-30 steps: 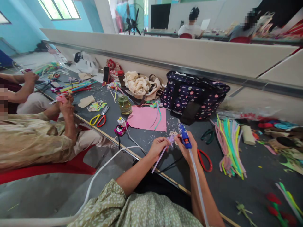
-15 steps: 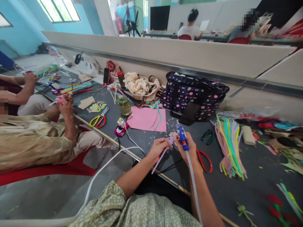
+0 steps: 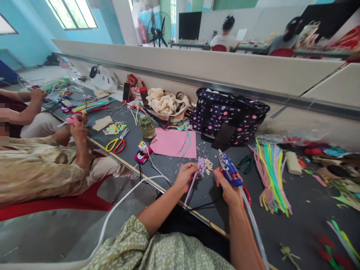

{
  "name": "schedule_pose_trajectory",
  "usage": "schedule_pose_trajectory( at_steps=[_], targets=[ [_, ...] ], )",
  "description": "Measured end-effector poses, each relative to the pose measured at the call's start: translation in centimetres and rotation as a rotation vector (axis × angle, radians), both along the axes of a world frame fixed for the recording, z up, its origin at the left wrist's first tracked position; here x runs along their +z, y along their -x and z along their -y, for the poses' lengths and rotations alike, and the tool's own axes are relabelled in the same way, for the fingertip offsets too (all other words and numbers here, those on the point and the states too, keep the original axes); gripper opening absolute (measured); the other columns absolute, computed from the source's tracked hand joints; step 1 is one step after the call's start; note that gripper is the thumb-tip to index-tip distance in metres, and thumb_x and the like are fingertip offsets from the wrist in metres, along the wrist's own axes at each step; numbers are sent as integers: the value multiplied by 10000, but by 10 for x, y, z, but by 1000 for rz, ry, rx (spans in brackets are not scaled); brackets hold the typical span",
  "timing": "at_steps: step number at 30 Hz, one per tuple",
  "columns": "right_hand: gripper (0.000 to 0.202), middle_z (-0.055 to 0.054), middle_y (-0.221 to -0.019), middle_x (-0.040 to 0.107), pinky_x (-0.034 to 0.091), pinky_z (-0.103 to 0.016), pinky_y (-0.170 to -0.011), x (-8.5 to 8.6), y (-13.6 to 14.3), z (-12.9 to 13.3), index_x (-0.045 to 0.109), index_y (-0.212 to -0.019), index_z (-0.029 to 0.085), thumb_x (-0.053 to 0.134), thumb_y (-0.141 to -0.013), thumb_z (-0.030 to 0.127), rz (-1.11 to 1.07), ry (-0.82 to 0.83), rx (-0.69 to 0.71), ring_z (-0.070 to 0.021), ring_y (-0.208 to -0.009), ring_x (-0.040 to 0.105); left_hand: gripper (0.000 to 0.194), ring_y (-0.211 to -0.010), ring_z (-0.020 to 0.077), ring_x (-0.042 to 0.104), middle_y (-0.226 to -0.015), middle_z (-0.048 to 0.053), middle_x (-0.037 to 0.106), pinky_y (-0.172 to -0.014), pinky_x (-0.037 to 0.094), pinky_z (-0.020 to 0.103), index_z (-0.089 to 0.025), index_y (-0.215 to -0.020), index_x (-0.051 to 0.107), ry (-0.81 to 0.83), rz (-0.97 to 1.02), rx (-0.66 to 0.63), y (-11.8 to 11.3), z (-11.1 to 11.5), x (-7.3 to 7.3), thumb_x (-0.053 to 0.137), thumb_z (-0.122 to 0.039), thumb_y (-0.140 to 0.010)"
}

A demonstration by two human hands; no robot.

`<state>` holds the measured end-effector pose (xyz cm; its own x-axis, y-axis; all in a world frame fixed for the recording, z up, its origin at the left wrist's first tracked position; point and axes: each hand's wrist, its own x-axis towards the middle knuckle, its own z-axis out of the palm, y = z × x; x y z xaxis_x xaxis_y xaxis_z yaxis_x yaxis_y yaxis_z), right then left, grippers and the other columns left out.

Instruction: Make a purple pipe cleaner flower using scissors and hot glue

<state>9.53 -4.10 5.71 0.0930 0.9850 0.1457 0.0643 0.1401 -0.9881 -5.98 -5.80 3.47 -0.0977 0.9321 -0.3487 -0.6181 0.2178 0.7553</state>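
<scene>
My left hand (image 3: pixel 187 177) pinches a thin lavender strip (image 3: pixel 191 189) that hangs down toward the table's front edge. At its fingertips is a lavender piece (image 3: pixel 201 167), beside a small pile of beige bits (image 3: pixel 208 165) on the dark table. My right hand (image 3: pixel 229 185) is closed around a blue glue gun (image 3: pixel 230 169), whose tip points up and left, apart from the strip. A clear glue stick or tube trails from the gun's back along my forearm. Red-handled scissors (image 3: pixel 247 197) lie partly hidden behind my right hand.
A pink sheet (image 3: pixel 171 142), a green-tinted bottle (image 3: pixel 147 126) and a dotted bag (image 3: pixel 230 116) lie ahead. Bundled colored strips (image 3: pixel 274 174) are to the right. Another pair of scissors (image 3: pixel 119 143) and a white cable (image 3: pixel 118 198) are left; a person sits at far left.
My right hand and the glue gun have moved right, away from the lavender piece. The gun is tilted more to the left, and the pile of bits shows more.
</scene>
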Motion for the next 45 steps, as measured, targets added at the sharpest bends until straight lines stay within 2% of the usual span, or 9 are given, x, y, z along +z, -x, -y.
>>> schedule_pose_trajectory(
  at_steps=[2, 8, 17, 26, 32, 34, 37, 39, 45],
  targets=[
    [317, 19, -722, 624, 402, -234, -455, 4, 4, 1, 593, -806, 194, 760, -676, 430, 68, -17, -25, -71, -466, 457, 261, -477, 57, 457, -581, -25, 547, -479, 392, 194, -135, -713, 645, -3, 2, -14, -2, 2, 2, 787, -317, -591],
    [216, 9, -760, 618, 476, -276, -640, 11, 9, -4, 629, -880, 195, 708, -755, 352, 211, -154, 53, -116, -630, 541, 254, -464, 56, 451, -559, -31, 536, -474, 381, 197, -134, -688, 642, -11, -20, -49, -6, 6, 9, 785, -327, -603],
    [203, -6, -798, 646, 474, -278, -675, 11, 12, -5, 603, -859, 195, 700, -760, 343, 212, -183, 73, -140, -693, 587, 201, -447, 55, 448, -554, -33, 544, -473, 370, 198, -140, -669, 634, -50, -58, -59, -8, 9, 12, 757, -289, -613],
    [242, 9, -735, 614, 461, -267, -633, 11, 12, -4, 573, -842, 198, 671, -767, 407, 289, -171, 81, -129, -635, 556, 79, -462, 49, 424, -538, -32, 531, -502, 338, 193, -145, -640, 641, -83, -124, -61, -6, 10, 14, 680, -209, -615],
    [278, -12, -775, 631, 485, -282, -654, 13, 14, -3, 582, -848, 195, 673, -765, 444, 257, -188, 50, -141, -668, 575, 117, -462, 48, 425, -540, -34, 539, -504, 337, 198, -140, -659, 640, -86, -113, -63, -6, 10, 12, 712, -227, -628],
    [283, -12, -786, 637, 487, -278, -628, 16, 14, -1, 592, -870, 195, 683, -765, 441, 188, -153, 1, -128, -629, 565, 167, -459, 50, 429, -546, -34, 538, -497, 351, 201, -139, -668, 637, -69, -86, -54, -5, 8, 10, 740, -264, -627],
    [308, 17, -711, 625, 435, -245, -473, 17, 10, 4, 578, -857, 209, 705, -743, 465, 57, -49, -20, -91, -470, 484, 240, -472, 56, 452, -581, -28, 553, -493, 383, 204, -137, -685, 637, -31, -34, -29, -3, 5, 8, 785, -307, -600],
    [325, 23, -650, 617, 405, -240, -416, 15, 5, 8, 574, -812, 209, 703, -734, 496, 3, 5, 49, -89, -419, 466, 267, -477, 56, 460, -594, -28, 554, -494, 402, 204, -137, -689, 635, -20, 1, -8, -1, 3, 8, 804, -315, -584],
    [344, -21, -636, 655, 445, -246, -439, 5, -5, 22, 614, -749, 185, 665, -756, 526, 74, 103, 238, -112, -430, 542, 279, -483, 44, 450, -594, -34, 534, -488, 394, 187, -130, -689, 636, -49, 36, 31, 1, 0, 9, 820, -310, -581]
  ],
)
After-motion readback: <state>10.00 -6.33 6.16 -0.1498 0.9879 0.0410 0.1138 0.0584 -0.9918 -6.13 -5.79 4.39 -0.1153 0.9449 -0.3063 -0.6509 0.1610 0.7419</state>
